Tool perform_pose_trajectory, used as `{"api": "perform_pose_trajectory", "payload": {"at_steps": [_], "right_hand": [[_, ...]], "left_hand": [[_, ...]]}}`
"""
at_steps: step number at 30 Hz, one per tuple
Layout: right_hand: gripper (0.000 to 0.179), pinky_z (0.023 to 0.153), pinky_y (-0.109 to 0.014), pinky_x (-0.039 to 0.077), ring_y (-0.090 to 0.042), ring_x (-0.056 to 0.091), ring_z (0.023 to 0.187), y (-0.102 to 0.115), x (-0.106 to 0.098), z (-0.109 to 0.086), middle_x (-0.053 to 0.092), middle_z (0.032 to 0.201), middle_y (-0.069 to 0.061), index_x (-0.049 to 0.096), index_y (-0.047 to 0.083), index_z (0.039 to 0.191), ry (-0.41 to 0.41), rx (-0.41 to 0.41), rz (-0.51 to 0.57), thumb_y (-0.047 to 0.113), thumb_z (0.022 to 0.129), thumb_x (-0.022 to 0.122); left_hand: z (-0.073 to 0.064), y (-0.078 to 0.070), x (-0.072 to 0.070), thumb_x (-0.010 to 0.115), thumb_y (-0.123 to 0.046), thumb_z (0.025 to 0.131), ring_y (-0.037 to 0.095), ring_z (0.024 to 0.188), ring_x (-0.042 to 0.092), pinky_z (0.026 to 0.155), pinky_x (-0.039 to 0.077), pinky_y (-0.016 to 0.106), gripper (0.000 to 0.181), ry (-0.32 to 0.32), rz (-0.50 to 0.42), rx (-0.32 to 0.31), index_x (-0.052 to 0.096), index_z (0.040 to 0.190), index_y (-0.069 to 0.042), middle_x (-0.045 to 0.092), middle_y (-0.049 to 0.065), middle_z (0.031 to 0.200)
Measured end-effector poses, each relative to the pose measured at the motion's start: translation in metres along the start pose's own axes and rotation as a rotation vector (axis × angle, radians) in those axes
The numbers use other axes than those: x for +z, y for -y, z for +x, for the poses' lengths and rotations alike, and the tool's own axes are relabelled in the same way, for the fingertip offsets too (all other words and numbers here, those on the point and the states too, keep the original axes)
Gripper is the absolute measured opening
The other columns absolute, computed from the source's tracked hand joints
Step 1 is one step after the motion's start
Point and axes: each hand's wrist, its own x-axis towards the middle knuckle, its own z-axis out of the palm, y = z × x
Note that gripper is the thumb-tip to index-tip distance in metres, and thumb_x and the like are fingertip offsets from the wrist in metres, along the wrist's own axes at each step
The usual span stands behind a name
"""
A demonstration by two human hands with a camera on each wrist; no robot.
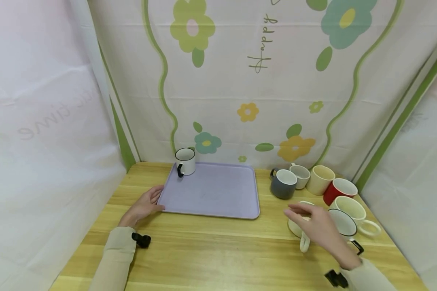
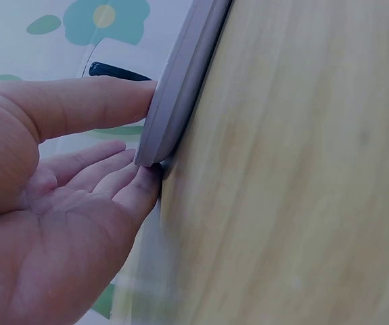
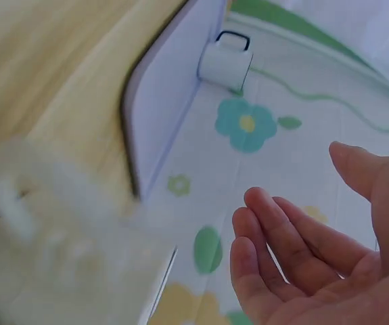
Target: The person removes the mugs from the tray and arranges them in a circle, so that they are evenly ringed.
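A lavender rectangular tray (image 1: 218, 190) lies on the wooden table. My left hand (image 1: 143, 205) holds it at the near left corner; in the left wrist view the thumb (image 2: 93, 105) touches the tray's rim (image 2: 174, 101) and the fingers reach its edge from the other side. A white enamel mug (image 1: 186, 162) with black rim and handle stands in the tray's far left corner. My right hand (image 1: 318, 226) is above a cream mug (image 1: 295, 228), partly hiding it. In the right wrist view that hand's fingers (image 3: 295, 250) are loosely bent, thumb apart, holding nothing.
Several mugs cluster at the right: a dark grey one (image 1: 283, 184), a small white one (image 1: 300, 176), a yellowish one (image 1: 319, 180), a red one (image 1: 331, 195), a cream one (image 1: 355, 210) and a black-rimmed white one (image 1: 342, 222). A flower-printed cloth (image 1: 218, 89) hangs behind the table.
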Motion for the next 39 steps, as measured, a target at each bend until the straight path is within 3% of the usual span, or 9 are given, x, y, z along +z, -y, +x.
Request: {"api": "perform_pose_trajectory", "payload": {"at_steps": [4, 12, 22, 29, 39], "right_hand": [[0.042, 0.094, -0.049, 0.064, -0.029, 0.077, 0.112, 0.028, 0.032, 0.032, 0.081, 0.116, -0.003, 0.077, 0.015, 0.128, 0.069, -0.089, 0.093, 0.042, 0.096, 0.078], [0.05, 0.109, -0.049, 0.058, -0.029, 0.071, 0.123, 0.1, 0.102, 0.096, 0.076, 0.132, -0.008, 0.069, 0.013, 0.14, 0.238, -0.199, 0.243, 0.04, 0.098, 0.075], [0.064, 0.121, -0.044, 0.049, -0.028, 0.061, 0.14, 0.149, 0.19, 0.159, 0.064, 0.151, -0.013, 0.058, 0.008, 0.151, 0.428, -0.15, 0.341, 0.046, 0.101, 0.069], [0.075, 0.122, -0.048, 0.047, -0.031, 0.051, 0.149, 0.163, 0.238, 0.18, 0.054, 0.16, -0.011, 0.048, 0.008, 0.158, 0.449, -0.072, 0.402, 0.052, 0.101, 0.067], [0.081, 0.129, -0.049, 0.038, -0.03, 0.038, 0.158, 0.175, 0.281, 0.18, 0.037, 0.172, -0.011, 0.032, 0.012, 0.167, 0.468, 0.015, 0.605, 0.053, 0.104, 0.061]], "left_hand": [[0.0, 0.001, -0.003, 0.07, 0.009, 0.094, 0.046, 0.163, 0.01, 0.131, 0.022, 0.055, 0.092, -0.01, 0.013, -0.005, 0.016, 0.167, 0.002, 0.01, 0.027, 0.176], [-0.001, 0.0, -0.004, 0.07, 0.008, 0.094, 0.048, 0.162, 0.011, 0.13, 0.022, 0.056, 0.091, -0.01, 0.021, 0.009, 0.016, 0.167, 0.003, 0.011, 0.029, 0.175], [0.0, 0.0, -0.005, 0.07, 0.009, 0.094, 0.047, 0.163, 0.012, 0.131, 0.022, 0.054, 0.09, -0.022, 0.018, 0.003, 0.017, 0.167, 0.003, 0.012, 0.029, 0.175], [0.005, 0.0, -0.001, 0.071, 0.008, 0.094, 0.046, 0.163, 0.013, 0.131, 0.025, 0.056, 0.09, -0.014, 0.016, 0.019, 0.018, 0.167, 0.002, 0.013, 0.027, 0.175], [0.001, 0.0, 0.0, 0.069, 0.008, 0.095, 0.048, 0.163, 0.011, 0.131, 0.023, 0.058, 0.09, 0.006, 0.001, 0.024, 0.015, 0.167, 0.003, 0.01, 0.029, 0.175]]}}
